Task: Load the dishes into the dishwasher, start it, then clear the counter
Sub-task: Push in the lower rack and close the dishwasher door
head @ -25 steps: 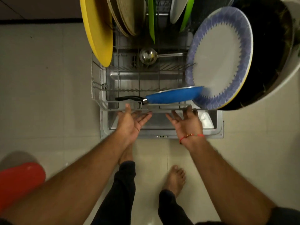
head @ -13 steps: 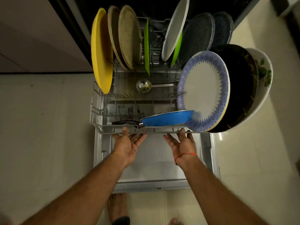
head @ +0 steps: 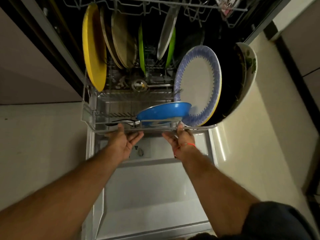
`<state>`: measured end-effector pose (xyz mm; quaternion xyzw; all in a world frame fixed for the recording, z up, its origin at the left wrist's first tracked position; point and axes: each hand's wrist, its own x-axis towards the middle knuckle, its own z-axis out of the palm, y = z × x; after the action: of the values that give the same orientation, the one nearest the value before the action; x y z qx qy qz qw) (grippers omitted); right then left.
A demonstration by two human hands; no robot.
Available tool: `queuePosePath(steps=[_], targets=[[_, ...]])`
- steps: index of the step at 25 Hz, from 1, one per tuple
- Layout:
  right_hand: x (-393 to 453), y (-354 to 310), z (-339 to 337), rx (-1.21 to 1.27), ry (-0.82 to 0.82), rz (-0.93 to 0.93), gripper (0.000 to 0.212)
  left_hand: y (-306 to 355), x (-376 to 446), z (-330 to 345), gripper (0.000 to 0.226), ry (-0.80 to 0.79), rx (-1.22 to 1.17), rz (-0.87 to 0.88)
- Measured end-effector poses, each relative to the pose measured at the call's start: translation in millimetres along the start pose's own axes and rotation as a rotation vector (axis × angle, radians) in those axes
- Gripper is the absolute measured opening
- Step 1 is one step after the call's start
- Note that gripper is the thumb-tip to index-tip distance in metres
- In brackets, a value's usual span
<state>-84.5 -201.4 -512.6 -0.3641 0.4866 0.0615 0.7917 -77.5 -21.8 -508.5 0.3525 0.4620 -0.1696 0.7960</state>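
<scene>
Lower rack (head: 86, 116) — loaded left to right with a yellow plate (head: 94, 49), a ladle (head: 139, 85), a blue pan (head: 162, 113) and a blue-rimmed plate (head: 199, 84) — sits above the open door (head: 147, 196), with the left hand (head: 123, 142) and the right hand (head: 181, 139) pressing its front rail, fingers straight and spread.

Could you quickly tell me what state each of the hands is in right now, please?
Left hand: open, fingers straight against the lower rack's front rail.
Right hand: open, fingers straight against the same rail.
</scene>
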Motion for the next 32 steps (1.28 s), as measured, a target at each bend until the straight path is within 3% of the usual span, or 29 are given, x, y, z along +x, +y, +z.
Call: queuePosePath(steps=[6,18,24,28,32], targets=[[41,-26,41,-0.072,-0.035,-0.047,0.054,32,36,32,0.045,0.003,0.087,0.096],[98,-65,112,-0.147,-0.093,-0.076,0.042,92,87,84,0.038,-0.003,0.160,0.175],[115,-73,133,-0.214,-0.151,-0.146,0.044,111,107,104,0.060,-0.038,0.265,0.210],[121,-84,144,-0.218,-0.161,-0.118,0.042,129,109,111,0.057,-0.077,0.299,0.209],[129,-88,145,-0.305,-0.274,-0.192,0.049,135,109,113,0.056,-0.106,0.357,0.191]])
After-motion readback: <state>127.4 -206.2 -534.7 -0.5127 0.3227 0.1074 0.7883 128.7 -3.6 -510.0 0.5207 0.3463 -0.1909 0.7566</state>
